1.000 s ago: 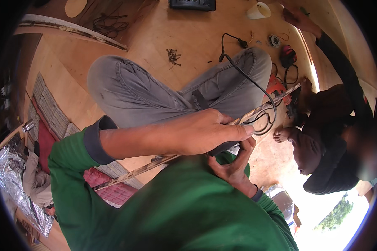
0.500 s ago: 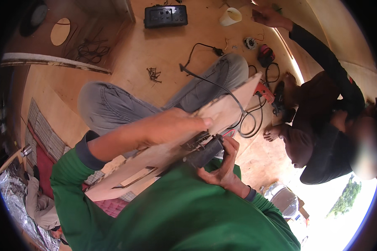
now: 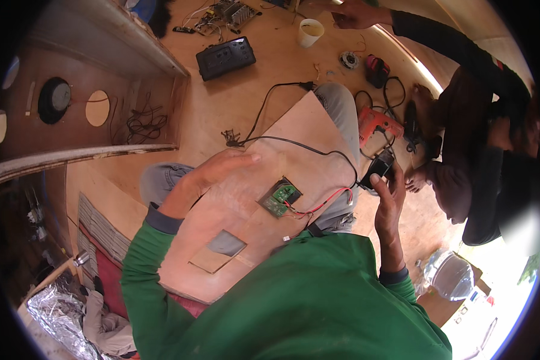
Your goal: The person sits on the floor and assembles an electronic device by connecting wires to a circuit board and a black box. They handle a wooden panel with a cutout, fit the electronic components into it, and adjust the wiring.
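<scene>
Clasping wooden panel [image 3: 243,207], centre frame, by its edge with left hand [image 3: 222,171], fingers hidden beneath; gripping black box [image 3: 377,169], right of centre, in right hand [image 3: 389,199]; preferably leaving red wires [image 3: 312,211] slack.

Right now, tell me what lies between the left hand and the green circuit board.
Only bare wooden panel lies between the left hand and the green circuit board, as the head view shows.
</scene>
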`<state>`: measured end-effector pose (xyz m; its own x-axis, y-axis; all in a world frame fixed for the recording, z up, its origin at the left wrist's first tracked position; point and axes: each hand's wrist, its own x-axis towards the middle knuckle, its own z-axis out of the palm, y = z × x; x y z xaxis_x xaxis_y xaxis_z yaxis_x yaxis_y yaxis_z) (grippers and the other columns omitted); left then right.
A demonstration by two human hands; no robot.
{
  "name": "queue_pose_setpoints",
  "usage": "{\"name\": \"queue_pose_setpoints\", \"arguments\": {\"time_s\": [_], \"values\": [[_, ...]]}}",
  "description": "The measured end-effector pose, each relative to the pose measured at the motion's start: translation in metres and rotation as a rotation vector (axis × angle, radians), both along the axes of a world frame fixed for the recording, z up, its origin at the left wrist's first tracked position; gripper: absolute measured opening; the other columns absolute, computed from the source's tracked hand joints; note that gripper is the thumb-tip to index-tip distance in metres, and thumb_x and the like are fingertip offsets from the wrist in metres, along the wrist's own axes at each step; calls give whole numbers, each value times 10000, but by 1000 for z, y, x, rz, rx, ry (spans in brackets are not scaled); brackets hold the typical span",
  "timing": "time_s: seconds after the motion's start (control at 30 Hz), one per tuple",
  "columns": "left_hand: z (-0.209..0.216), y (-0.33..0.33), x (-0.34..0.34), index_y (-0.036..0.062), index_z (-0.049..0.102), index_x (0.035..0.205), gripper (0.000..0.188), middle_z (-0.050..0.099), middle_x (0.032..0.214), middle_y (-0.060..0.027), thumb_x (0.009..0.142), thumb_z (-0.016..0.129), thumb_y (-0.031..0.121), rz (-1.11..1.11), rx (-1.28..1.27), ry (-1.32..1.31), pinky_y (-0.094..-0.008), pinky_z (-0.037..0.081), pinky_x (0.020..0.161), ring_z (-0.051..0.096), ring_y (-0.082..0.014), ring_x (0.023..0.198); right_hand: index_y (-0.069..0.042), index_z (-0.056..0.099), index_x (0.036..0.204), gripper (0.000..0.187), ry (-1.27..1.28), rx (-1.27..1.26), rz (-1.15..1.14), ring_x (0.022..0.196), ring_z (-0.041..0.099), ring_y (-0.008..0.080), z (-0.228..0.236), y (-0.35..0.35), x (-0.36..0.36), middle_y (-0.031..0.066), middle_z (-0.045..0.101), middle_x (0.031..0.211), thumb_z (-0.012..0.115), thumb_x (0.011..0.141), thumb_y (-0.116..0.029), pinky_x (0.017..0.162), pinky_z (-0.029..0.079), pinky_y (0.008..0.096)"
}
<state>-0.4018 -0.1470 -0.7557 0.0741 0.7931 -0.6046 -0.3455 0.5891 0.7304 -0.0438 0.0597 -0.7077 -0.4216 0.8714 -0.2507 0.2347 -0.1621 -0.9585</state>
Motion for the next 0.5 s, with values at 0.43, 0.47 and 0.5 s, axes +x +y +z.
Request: {"name": "queue_pose_setpoints", "arguments": {"time_s": [0.43,0.47,0.5], "values": [[-16,-2,-2,-56,682,1463,539,766,1318,-71,1090,772,322,64,-11,18,-315,569,1024,694,-129,1177,28,347,1684,824,-481,137,-41,1388,579,323,-77,18,87,229,490,1539,786,1031,-219,1115,548,449],[-18,-2,-1,-58,694,1443,525,768,1315,-75,1088,778,320,84,-45,-14,-321,565,1039,697,-142,1193,15,354,1683,828,-532,214,-27,1398,572,350,-85,17,100,242,476,1542,791,1024,-230,1119,551,458],[-21,-2,1,-57,691,1444,515,768,1317,-75,1093,770,312,89,-34,-69,-323,568,1038,699,-142,1192,2,361,1682,831,-598,226,-51,1408,566,377,-93,13,115,255,462,1545,796,1017,-242,1122,553,468]]}}
